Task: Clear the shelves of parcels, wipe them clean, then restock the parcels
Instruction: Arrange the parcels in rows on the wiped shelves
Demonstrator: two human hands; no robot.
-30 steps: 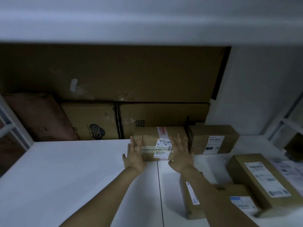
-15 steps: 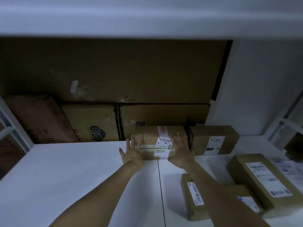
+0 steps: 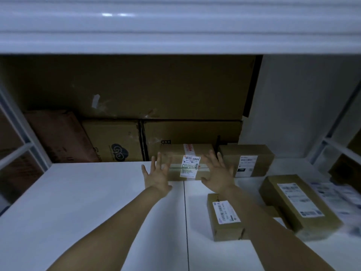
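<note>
Cardboard, brown, throughout: in the head view we list four parcels on the white shelf point(image 3: 88, 202).

Item one, the labelled parcel point(image 3: 190, 165), lies at the back of the shelf near its middle seam. It has a red-and-white strip over its top and a barcode label on its front.

Item two, the second parcel point(image 3: 248, 161), sits just beside it on the right, also at the back.

Item three, the small parcel point(image 3: 224, 218), lies nearer us, partly under the right forearm.

Item four, the long parcel point(image 3: 297, 202), lies at the right, label up, at a slant to the shelf edge.

Left hand point(image 3: 156, 177) and right hand point(image 3: 217, 175): both have fingers spread wide and hold nothing, one at each end of the labelled parcel. Blur keeps us from telling whether the fingertips touch it.

Behind the shelf we note stacked cartons: a large carton point(image 3: 136, 87) on top, with a cloud-printed carton point(image 3: 113, 141) and a reddish carton point(image 3: 58, 135) beneath. The upper shelf edge point(image 3: 175, 26) runs overhead.
</note>
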